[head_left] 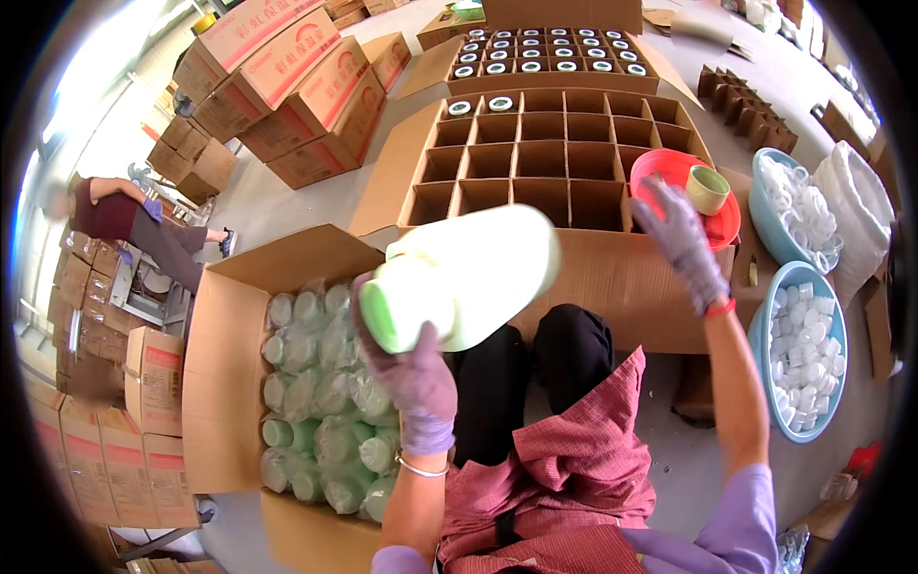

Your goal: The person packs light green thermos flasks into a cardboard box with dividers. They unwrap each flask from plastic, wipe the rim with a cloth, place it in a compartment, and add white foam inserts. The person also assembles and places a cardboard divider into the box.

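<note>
My gloved left hand is wrapped around a large pale green bottle, tilted over my lap, its brighter green end to the left. The bottle is slightly blurred. My gloved right hand reaches over a red basin, its fingers apart and nothing visible in them. Beside those fingers, a small light green cup sits in the basin. The basin rests on the near right corner of a divided carton, which has two lidded bottles in its far left cells. By my left forearm, an open carton holds several plastic-wrapped pale green bottles.
Farther back, another divided carton is filled with lidded bottles. On the right stand a blue basin of white rings and one of white caps, near a white sack. Stacked boxes and another person are at left.
</note>
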`<state>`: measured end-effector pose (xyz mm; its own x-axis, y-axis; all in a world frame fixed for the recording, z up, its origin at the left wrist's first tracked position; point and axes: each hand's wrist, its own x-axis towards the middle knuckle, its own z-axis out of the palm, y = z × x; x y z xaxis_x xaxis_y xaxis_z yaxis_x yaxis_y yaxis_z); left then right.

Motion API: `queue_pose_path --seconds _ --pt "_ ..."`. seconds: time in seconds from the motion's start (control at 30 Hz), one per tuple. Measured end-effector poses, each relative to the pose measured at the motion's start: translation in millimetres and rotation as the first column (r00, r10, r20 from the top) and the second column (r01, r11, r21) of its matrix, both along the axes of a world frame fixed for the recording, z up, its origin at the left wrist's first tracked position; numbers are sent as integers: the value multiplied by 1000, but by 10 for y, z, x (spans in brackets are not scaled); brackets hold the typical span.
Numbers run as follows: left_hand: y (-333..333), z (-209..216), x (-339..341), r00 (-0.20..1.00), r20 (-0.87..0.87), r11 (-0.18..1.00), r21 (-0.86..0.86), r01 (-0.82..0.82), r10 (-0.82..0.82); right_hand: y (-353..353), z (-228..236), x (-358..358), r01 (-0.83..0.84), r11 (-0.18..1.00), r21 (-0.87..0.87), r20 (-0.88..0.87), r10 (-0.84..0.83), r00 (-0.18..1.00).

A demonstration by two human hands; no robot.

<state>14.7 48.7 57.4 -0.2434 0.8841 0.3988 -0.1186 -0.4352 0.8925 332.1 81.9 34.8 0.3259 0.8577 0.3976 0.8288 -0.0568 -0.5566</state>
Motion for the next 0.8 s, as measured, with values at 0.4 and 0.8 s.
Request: queue_pose_path --seconds 0.4,0.8 --pt "-476 -477 -272 692 559 697 -259 669 -456 -1068 112 -1636 -573 799 182 144 555 820" --pt "-449 -689 -374 903 24 812 -426 398 -430 -1201 -49 -1103 -682 711 171 -291 698 654"
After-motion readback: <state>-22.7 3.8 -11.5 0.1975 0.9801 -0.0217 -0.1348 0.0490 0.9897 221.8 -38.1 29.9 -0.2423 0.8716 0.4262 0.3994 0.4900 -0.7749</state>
